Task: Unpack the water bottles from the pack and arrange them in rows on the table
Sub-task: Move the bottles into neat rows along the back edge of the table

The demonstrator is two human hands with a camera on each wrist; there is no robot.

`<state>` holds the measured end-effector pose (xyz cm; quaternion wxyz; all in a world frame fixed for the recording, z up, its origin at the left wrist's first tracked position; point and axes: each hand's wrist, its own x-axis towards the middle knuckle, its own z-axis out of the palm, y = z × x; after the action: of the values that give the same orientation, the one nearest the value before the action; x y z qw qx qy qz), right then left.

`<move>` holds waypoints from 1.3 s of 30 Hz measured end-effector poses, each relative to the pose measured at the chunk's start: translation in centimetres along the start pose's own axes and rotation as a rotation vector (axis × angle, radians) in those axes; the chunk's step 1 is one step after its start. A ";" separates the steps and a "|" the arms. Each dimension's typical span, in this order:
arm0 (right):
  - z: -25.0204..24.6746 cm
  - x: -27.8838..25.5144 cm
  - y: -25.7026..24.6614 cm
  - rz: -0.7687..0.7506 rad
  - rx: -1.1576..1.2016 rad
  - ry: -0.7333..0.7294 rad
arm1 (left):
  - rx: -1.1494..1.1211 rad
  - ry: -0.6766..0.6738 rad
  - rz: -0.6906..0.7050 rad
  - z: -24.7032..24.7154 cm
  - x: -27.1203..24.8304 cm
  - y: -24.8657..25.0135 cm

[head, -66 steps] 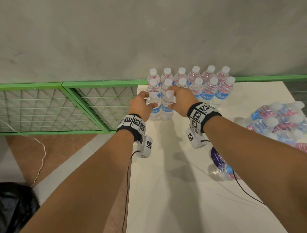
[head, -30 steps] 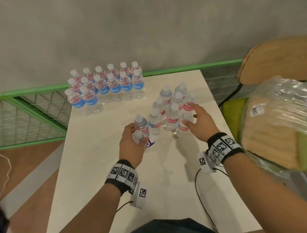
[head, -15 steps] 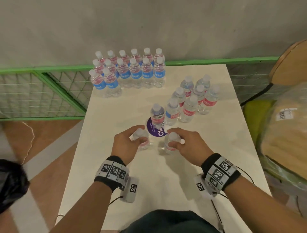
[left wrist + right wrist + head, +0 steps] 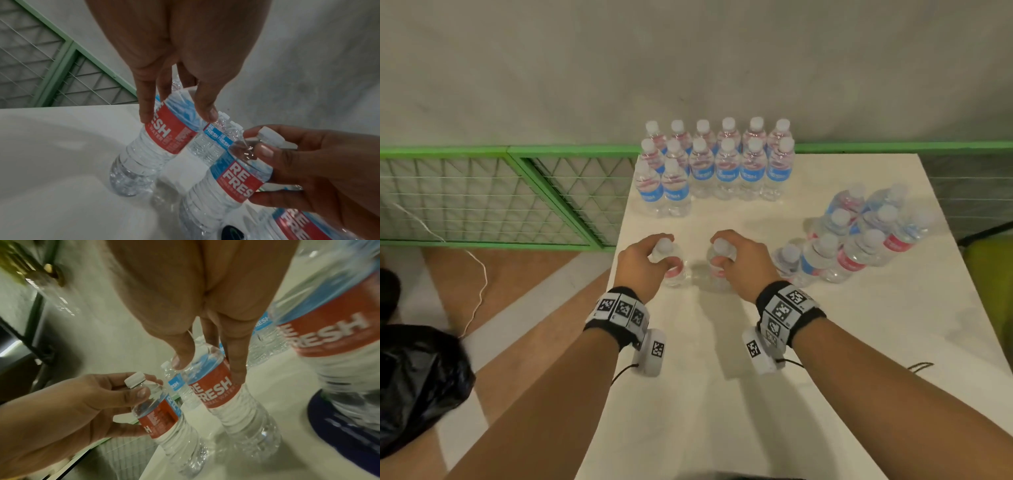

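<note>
Plastic bottles stand upright, one gripped in the left hand [image 4: 642, 261] and one in the right hand [image 4: 739, 262], low over the worktop [image 4: 825, 342]. Straight ahead of both hands, beyond a bare gap, the unfinished front row [image 4: 662, 188] leaves its free places nearer the right hand.

We see clear bottles [image 4: 727, 168] with white caps and red-and-blue labels on a white table [image 4: 722, 394], beside a green railing [image 4: 517, 150].

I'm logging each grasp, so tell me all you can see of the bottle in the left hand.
The bottle in the left hand is clear ribbed plastic, full of water, with a white cap and a red-and-blue label reading FRESH. The left hand grips its shoulder and label from above. It stands near the white table's left edge, tilted; whether its base touches is unclear.
</note>
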<state>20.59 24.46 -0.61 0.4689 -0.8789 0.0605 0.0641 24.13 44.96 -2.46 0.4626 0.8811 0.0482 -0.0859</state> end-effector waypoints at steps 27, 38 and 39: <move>-3.6 16.2 -2.4 0.122 -0.312 0.122 | 0.362 -0.127 0.267 5.7 14.1 9.1; -3.9 16.2 -2.2 0.110 -0.330 0.114 | 0.838 -0.079 0.461 2.1 15.4 11.8; -3.9 16.3 -2.2 0.114 -0.328 0.115 | 0.840 -0.096 0.413 2.1 15.4 11.9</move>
<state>37.17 21.67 0.55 0.3106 -0.9409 0.1257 0.0494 40.98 36.62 2.95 0.0751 0.9782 -0.1884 -0.0446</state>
